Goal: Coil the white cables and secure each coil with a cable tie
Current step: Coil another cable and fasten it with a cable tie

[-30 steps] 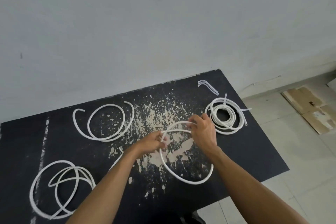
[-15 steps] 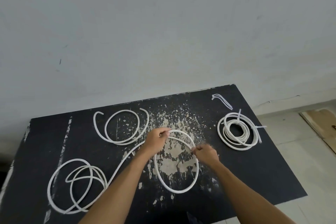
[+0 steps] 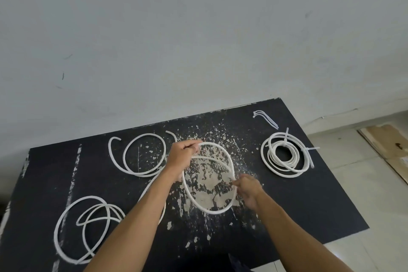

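Note:
My left hand (image 3: 181,158) grips the top of a white cable loop (image 3: 204,208) above the middle of the black table (image 3: 309,205). At the loop's right side, my right hand (image 3: 248,187) pinches the same cable. Its free tail runs down-left under my left forearm. A finished coil (image 3: 284,157) bound with cable ties lies at the right. Loose cable ties (image 3: 266,117) sit near the far right corner. One uncoiled cable (image 3: 136,157) lies at the back left, another (image 3: 88,225) at the front left.
A grey wall rises behind the table. Tiled floor (image 3: 364,194) lies to the right, with flattened cardboard (image 3: 388,146) on it. The table top is worn and scratched in the middle.
The loop has grown a second turn. My left hand holds the top of the loop while my right hand has slid lower along its right side. The camera has tilted slightly.

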Action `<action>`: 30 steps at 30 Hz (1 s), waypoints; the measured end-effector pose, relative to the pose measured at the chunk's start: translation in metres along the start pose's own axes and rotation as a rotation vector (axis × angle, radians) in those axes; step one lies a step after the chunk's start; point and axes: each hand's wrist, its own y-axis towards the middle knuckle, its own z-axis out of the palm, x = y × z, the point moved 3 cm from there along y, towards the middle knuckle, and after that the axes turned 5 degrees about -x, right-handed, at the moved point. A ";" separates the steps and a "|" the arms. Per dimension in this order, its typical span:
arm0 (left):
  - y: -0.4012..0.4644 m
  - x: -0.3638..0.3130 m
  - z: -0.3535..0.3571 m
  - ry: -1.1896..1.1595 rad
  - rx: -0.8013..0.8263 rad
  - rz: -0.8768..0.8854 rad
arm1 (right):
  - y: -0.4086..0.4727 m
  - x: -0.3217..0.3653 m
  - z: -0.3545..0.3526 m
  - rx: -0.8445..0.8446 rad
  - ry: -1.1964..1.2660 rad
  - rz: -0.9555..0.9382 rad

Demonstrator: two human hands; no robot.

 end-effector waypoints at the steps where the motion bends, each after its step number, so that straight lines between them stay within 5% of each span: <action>1: 0.000 0.001 -0.006 -0.020 0.000 -0.018 | 0.000 0.009 -0.001 -0.008 0.025 -0.010; 10: -0.009 -0.019 -0.021 -0.093 0.137 0.064 | -0.051 0.109 0.040 0.338 0.134 -0.282; 15: -0.011 -0.053 -0.026 -0.041 0.107 0.206 | -0.085 0.139 0.060 0.422 -0.126 -0.490; 21: -0.027 -0.115 -0.040 0.277 -0.266 0.722 | -0.119 0.181 0.058 0.603 -0.174 -0.621; 26: -0.028 -0.155 -0.043 0.374 0.265 0.620 | -0.153 0.216 0.055 0.631 -0.294 -0.844; 30: -0.020 -0.171 -0.059 0.264 0.126 0.664 | -0.173 0.234 0.055 0.416 -0.585 -1.035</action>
